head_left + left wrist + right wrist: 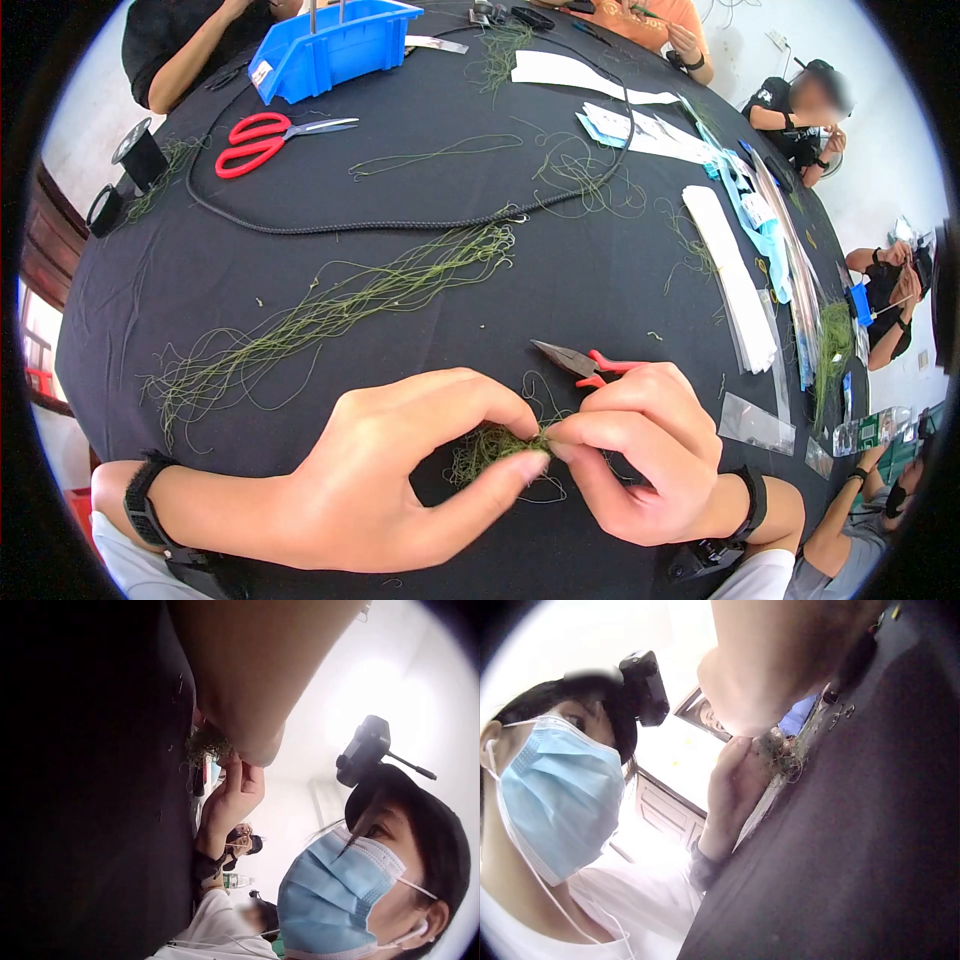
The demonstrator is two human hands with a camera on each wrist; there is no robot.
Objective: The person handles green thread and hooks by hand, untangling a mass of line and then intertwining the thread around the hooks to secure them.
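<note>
A tangled bundle of thin green line (482,455) is between my two hands in the head view. My left hand (375,470) pinches it between thumb and forefinger. From the other side my right hand (650,455) pinches strands at the bundle's edge, its fingertips meeting the left ones. Both wrist views also show the green tangle (208,746) (784,757) at the fingertips, above the dark tablecloth. Just beyond the right hand lie pliers (568,357) with red handles, partly hidden by that hand. A long spread of green lines (350,300) with small hooks at one end lies beyond the left hand.
Red-handled scissors (258,150), a black braided cord (330,228) and a black spool (140,155) lie on the left. A blue bin (335,55) stands at the back. White strips (730,280) and plastic packets (757,425) lie on the right. Other people sit around the table.
</note>
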